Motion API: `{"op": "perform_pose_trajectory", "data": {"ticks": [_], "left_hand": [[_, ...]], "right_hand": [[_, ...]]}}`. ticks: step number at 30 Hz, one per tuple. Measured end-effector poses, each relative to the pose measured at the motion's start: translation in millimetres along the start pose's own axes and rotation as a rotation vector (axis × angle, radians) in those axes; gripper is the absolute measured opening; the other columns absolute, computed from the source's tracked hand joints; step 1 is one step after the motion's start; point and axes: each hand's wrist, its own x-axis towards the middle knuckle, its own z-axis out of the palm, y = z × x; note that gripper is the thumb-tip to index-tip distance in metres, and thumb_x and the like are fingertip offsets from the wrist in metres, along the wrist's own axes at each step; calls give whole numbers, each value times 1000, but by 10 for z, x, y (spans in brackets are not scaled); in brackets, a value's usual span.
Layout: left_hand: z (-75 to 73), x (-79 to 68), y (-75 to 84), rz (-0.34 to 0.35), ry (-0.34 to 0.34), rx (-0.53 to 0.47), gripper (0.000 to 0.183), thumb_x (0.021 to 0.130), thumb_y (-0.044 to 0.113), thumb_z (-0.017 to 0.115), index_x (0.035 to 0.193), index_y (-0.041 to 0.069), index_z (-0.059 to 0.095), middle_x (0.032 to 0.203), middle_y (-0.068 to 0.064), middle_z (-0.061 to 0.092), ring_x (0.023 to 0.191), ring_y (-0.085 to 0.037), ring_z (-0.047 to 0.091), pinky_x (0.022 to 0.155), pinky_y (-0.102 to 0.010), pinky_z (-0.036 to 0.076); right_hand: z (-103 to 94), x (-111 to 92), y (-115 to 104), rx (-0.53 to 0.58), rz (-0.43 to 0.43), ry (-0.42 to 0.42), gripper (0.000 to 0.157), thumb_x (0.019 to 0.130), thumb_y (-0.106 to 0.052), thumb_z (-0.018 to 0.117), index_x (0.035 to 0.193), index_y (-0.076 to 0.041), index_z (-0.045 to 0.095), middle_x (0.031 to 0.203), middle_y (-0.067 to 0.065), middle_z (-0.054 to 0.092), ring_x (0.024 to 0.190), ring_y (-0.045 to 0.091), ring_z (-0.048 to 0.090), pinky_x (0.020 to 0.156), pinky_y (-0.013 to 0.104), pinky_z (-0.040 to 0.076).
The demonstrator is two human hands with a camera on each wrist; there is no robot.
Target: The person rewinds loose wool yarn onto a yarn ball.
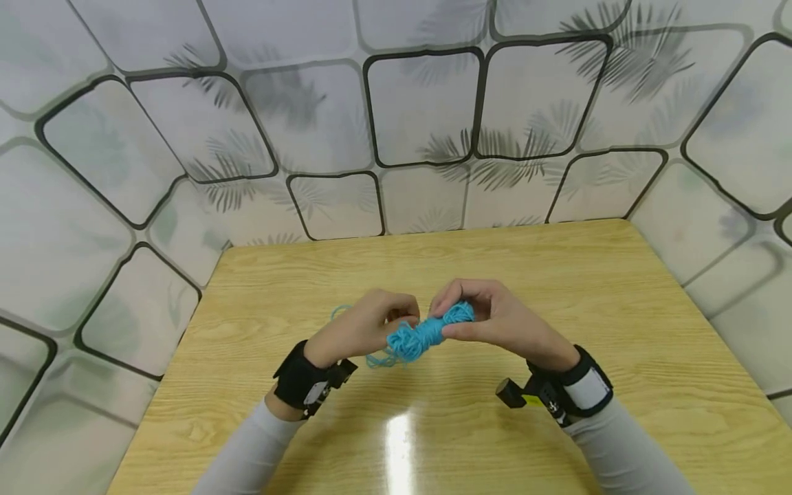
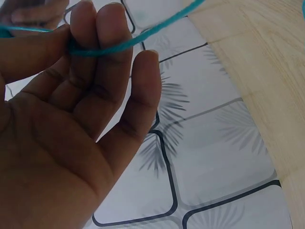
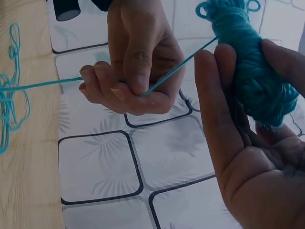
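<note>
Pinching strand in left grip, grasping yarn bundle in right grip; might knot loose loops beyond left grip by tugging hard.

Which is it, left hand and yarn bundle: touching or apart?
Apart: the right wrist view shows a gap between the left hand and the yarn bundle, crossed only by a strand.

A light wood bench with fine grain stretches across the lower half of the view. Pale walls rise directly behind it and on the left and right. They are patterned with rounded, four-sided outlines in black and grey, overlaid with grey palm fronds. A bright white reflection streaks the bench's near part.
</note>
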Motion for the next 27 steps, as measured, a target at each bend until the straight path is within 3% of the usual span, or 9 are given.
{"op": "perform_pose_trajectory", "data": {"ticks": [6,10,19,27], "left_hand": [[-116,14,42,18,54,-38,16,98,6,59,84,13,65,70,-1,64,62,-14,60,55,-31,53],[-189,8,140,49,82,-33,15,97,8,62,84,15,65,71,2,64,63,-10,59,57,-31,53],[-193,-17,327,108,55,1,17,96,11,64,79,16,62,70,5,62,64,-7,57,60,-30,53],[-130,-62,377,114,59,-1,15,94,9,66,79,13,65,70,5,63,63,-4,56,59,-28,52]], "right_hand": [[29,-15,54,-116,28,-186,14,89,2,68,101,-4,66,98,14,64,85,22,59,71,27,56],[1,-22,78,-267,106,-204,11,88,-11,73,98,-11,67,89,7,66,73,15,57,65,28,55],[-75,17,99,-603,180,-101,13,83,-18,79,89,-17,68,67,-4,49,56,6,41,52,20,37],[-129,54,163,-702,237,81,12,83,-14,78,89,-14,67,76,0,63,61,12,50,57,28,46]]}}
